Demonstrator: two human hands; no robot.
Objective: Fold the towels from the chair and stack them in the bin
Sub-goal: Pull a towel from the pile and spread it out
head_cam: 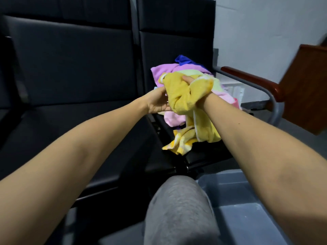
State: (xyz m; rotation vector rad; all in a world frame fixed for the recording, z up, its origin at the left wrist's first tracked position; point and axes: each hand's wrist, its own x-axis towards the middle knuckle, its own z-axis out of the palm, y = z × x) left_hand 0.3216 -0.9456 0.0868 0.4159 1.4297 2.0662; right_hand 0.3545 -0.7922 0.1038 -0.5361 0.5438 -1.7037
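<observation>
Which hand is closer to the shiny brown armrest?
Right. The right hand, gripping the yellow towel, is over the towel pile, on the side toward the armrest. The left hand holds the same towel's other side, farther from the armrest.

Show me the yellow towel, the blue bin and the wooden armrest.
yellow towel (178,93): head view, on its bunched upper part.
blue bin (237,221): head view, on its bare inside.
wooden armrest (251,78): head view, on its middle.
</observation>
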